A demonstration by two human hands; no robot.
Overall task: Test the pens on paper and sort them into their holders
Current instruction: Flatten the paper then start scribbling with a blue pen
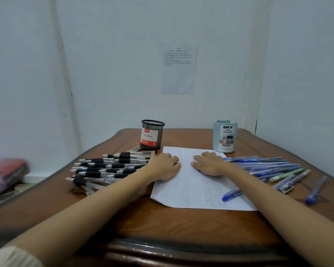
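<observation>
I see the left hand (163,166) and right hand (208,164) lying flat, fingers relaxed, covering the top of the faintly scribbled paper (191,191), with black-gripped pens (108,166) left and blurry blue pens (268,166) right.

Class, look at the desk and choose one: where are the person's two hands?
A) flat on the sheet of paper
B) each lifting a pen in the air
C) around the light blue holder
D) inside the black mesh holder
A: the left hand and the right hand both lie flat, fingers straight, on the paper.
</observation>
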